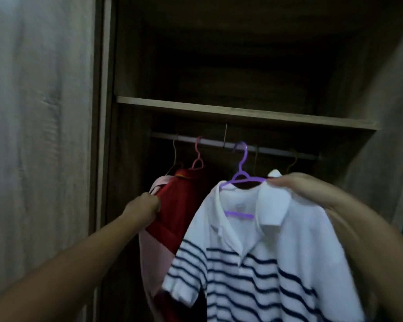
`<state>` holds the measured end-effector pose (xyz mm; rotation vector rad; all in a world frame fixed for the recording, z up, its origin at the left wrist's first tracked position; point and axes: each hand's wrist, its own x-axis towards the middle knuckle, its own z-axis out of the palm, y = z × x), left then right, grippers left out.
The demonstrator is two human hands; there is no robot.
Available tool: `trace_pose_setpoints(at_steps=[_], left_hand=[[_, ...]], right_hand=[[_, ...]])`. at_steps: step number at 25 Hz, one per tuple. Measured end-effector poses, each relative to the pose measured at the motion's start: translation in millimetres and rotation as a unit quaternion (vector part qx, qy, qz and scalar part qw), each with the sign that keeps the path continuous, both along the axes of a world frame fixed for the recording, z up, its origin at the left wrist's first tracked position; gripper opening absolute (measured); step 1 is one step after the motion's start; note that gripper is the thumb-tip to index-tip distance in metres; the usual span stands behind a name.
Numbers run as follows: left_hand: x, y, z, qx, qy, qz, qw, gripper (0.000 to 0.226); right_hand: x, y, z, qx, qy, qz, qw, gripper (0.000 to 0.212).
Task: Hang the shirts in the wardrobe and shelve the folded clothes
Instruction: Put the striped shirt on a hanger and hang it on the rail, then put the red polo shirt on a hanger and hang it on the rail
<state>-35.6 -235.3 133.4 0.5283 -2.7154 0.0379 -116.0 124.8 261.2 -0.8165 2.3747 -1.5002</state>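
Step in hand: hanging a shirt on the wardrobe [126,66] rail [277,151]. The right hand [298,189] grasps the white striped shirt [254,263] at its shoulder, fingers closed over the fabric and the end of the purple hanger [241,180] that carries it. The shirt is held up in front of the open compartment, below the shelf [242,112]. The hanger's hook overlaps the rail in this view; whether it is seated on the rail or only lies in front of it cannot be told. The left hand [147,205] grips the shoulder of the red shirt [184,205], which hangs on a pink hanger [198,156] beside a pink garment [154,252] at the left end of the rail. This grip appears to keep a gap open for the incoming shirt. Next move, as judged: confirm that the hook passes over the rail and drops fully onto it between the pink hanger and the dim hangers to the right. Then release the right hand first, and the left hand after it. No folded clothes are in view, so the shelving step appears not yet begun.
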Motion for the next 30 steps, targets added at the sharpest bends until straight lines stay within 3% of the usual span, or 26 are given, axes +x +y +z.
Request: trace_pose_setpoints(at_steps=[7, 11, 15, 17, 19, 21, 23, 26, 30], left_hand=[[34.7, 12.0, -8.8, 0.027, 0.035, -0.144, 0.989, 0.036], [51.2, 33.0, -15.5, 0.051, 0.051, -0.222, 0.973, 0.048], [70.4, 31.1, -19.8, 0.103, 0.053, -0.226, 0.967, 0.042], [81.7, 24.9, -20.4, 0.159, 0.07, -0.22, 0.96, 0.039], [95.2, 14.1, -22.7, 0.202, 0.112, -0.202, 0.952, 0.037], [112.4, -2.5, -21.6, 0.21, 0.153, -0.17, 0.951, 0.032], [138.6, -25.4, -21.0, 0.219, 0.171, -0.119, 0.953, 0.027], [198.6, -62.5, -26.8, 0.227, 0.174, -0.05, 0.957, 0.023], [334.0, -123.2, -68.6, 0.247, 0.207, 0.113, 0.94, 0.022]], right_hand=[[-31.4, -140.5, -4.3, -0.094, 0.074, -0.097, 0.988, 0.015], [-74.4, -192.2, -35.8, 0.015, 0.133, -0.171, 0.976, 0.032], [-88.0, -208.0, -63.3, 0.064, 0.153, -0.175, 0.97, 0.052], [-75.4, -208.7, -69.4, 0.065, 0.237, -0.234, 0.941, 0.051], [-47.7, -212.2, -75.7, 0.034, 0.369, -0.258, 0.892, 0.038], [-9.4, -225.4, -82.3, -0.037, 0.481, -0.198, 0.853, 0.024], [33.3, -250.5, -90.7, -0.118, 0.512, -0.089, 0.846, 0.017], [104.3, -299.0, -112.3, -0.179, 0.497, 0.066, 0.847, 0.013], [208.0, -378.7, -170.9, -0.142, 0.419, 0.24, 0.864, 0.009]])
